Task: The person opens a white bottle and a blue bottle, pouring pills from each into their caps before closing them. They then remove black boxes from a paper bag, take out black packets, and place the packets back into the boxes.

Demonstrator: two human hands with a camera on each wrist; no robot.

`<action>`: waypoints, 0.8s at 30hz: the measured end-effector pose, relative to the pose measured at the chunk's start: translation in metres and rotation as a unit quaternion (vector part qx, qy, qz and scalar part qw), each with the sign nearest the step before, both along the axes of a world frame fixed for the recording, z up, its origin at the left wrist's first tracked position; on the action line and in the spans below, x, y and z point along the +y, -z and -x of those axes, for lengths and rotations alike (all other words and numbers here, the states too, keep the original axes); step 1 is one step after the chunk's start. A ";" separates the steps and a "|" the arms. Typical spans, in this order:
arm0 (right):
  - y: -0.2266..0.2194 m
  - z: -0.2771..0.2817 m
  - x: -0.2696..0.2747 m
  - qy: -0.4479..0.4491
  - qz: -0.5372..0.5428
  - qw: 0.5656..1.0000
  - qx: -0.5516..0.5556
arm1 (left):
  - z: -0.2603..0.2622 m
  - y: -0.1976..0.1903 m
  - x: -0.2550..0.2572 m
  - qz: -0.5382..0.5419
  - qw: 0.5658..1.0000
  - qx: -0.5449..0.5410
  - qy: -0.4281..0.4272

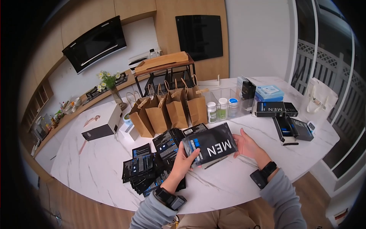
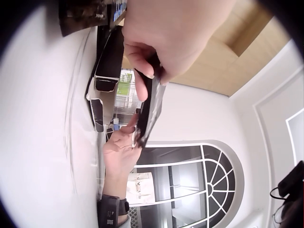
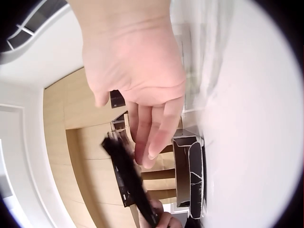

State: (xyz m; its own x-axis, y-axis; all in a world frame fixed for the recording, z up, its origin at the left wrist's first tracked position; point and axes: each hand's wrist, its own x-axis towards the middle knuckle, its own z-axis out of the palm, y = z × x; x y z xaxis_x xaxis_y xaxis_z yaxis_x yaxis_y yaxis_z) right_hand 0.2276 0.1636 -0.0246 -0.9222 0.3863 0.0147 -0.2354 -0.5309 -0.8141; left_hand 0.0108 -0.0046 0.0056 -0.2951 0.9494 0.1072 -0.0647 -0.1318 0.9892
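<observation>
My left hand (image 1: 185, 162) pinches a black packet (image 1: 213, 147) printed MEN by its left end, thumb on the face turned to me. In the left wrist view the packet (image 2: 151, 111) looks like a thin stack seen edge-on. My right hand (image 1: 249, 146) is at its right end, fingers extended and fingertips right at the edge; the right wrist view shows that palm (image 3: 137, 61) with the fingers nearly straight. Beneath the held packet stands a black box (image 2: 107, 71) with its end flaps open, mostly hidden in the head view. Left of it lies a loose pile of black packets (image 1: 143, 170).
Several brown paper bags (image 1: 177, 112) stand behind the packets, beside a clear bin (image 1: 244, 103) with white bottles. Black MEN boxes (image 1: 270, 109) and a white bag (image 1: 319, 95) are at the right. A white box (image 1: 101, 122) and a flower vase (image 1: 116, 95) stand at the left.
</observation>
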 end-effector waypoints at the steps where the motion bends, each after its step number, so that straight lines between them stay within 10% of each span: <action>1: 0.000 0.003 -0.006 0.068 0.002 0.997 -0.046 | -0.002 0.001 0.000 0.018 0.999 0.027 0.008; 9: -0.014 -0.003 -0.026 -0.023 -0.150 0.964 -0.217 | -0.002 0.019 0.009 -0.019 0.986 0.149 0.066; 24: 0.012 0.006 -0.021 0.115 -0.131 0.974 -0.141 | -0.012 0.002 0.000 0.032 0.991 0.125 0.030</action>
